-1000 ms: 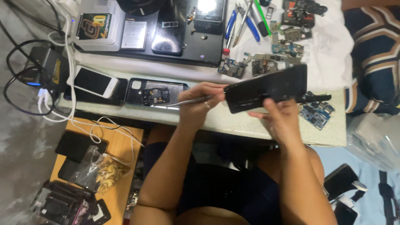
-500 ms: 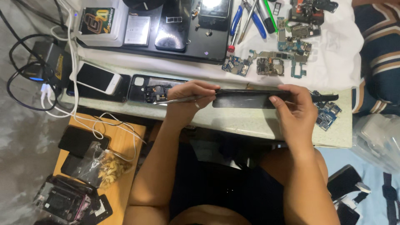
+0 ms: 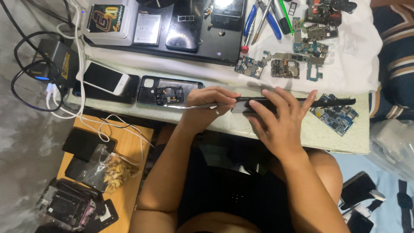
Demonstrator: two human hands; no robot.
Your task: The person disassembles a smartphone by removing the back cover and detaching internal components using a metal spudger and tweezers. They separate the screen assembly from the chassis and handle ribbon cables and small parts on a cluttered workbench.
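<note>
Phone: black, seen edge-on, long axis running 9 to 3 o'clock across the front of the surface, its free end pointing to 3 o'clock. Held just above the surface, near its front edge.

Right hand: grip clamped on the phone's 9 o'clock half, fingers spread over the top edge, thumb underneath.

Left hand: grip closed on tweezers, thin and metallic, long axis also 9 to 3 o'clock, one end meeting the phone's near end; a ring on one finger.

Opened phone: back off, inner parts showing, flat at 9 o'clock of the left hand. White phone further toward 9 o'clock, lying on a dark phone.

Blue board: flat on the surface, just below the phone's free end.

Cloth, white, at 12 o'clock: carries several circuit boards and blue-handled pliers.

Dark tray, at 11 o'clock: holds a black phone, a battery and a box.

Clear bag, at 7 o'clock on a wooden stool: holds small pale pieces; what they are I cannot tell.
</note>
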